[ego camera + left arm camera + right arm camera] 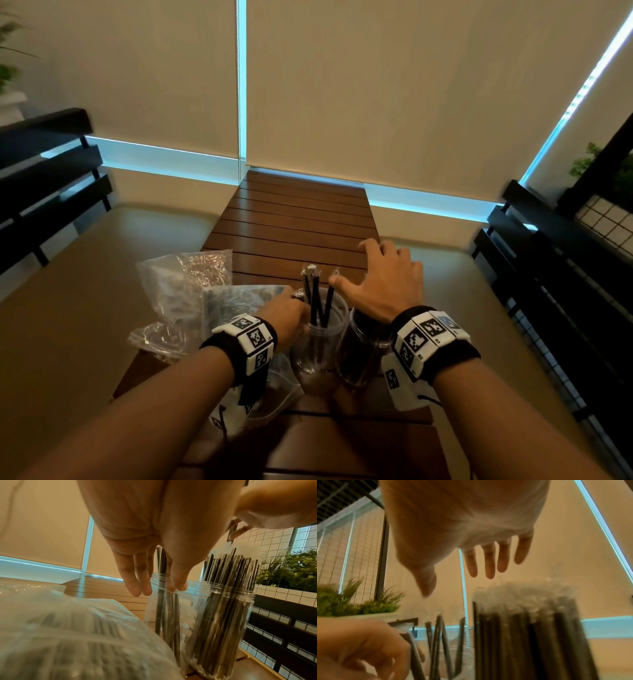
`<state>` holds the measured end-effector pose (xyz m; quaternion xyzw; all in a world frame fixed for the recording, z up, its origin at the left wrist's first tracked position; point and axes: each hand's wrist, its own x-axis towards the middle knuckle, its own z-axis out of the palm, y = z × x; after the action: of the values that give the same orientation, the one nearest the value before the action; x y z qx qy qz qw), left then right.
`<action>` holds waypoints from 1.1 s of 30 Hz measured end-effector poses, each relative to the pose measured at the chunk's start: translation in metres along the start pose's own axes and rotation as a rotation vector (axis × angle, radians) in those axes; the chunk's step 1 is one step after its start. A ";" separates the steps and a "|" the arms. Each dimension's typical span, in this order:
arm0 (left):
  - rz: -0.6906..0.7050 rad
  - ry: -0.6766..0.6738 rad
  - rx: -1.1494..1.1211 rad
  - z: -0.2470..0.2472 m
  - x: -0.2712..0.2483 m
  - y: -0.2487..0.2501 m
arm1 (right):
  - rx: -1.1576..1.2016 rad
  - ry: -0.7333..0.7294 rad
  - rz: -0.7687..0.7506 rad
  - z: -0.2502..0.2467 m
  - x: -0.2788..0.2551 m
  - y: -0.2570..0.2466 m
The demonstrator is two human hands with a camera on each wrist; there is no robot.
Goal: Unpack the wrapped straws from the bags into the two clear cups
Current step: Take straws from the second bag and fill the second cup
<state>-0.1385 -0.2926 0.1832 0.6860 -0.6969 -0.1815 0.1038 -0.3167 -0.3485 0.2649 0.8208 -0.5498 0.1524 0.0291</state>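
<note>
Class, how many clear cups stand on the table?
2. Left cup, holding few straws, stands at the left hand; right cup, packed full, touches it, under the right hand.

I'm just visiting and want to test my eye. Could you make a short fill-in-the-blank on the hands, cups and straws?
1. The packed clear cup stands to the ___ of the sparse clear cup.
2. The wrapped straws are ___ in colour.
3. The right hand has its fingers ___.
4. The left hand touches the sparse cup's ___.

Missing words: right; black; spread; rim
</note>
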 end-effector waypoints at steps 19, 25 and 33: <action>0.042 -0.057 -0.022 -0.003 -0.002 0.016 | -0.420 -0.289 -0.180 0.032 0.023 0.039; 0.116 -0.081 -0.094 -0.012 -0.007 0.021 | -0.258 -0.054 -0.142 0.009 0.015 0.028; 0.040 -0.120 0.176 -0.040 -0.046 -0.019 | 0.031 0.049 -0.511 0.017 -0.010 -0.035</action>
<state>-0.1040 -0.2516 0.2170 0.6662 -0.7287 -0.1583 0.0046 -0.2850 -0.3293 0.2497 0.9296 -0.3211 0.1682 0.0673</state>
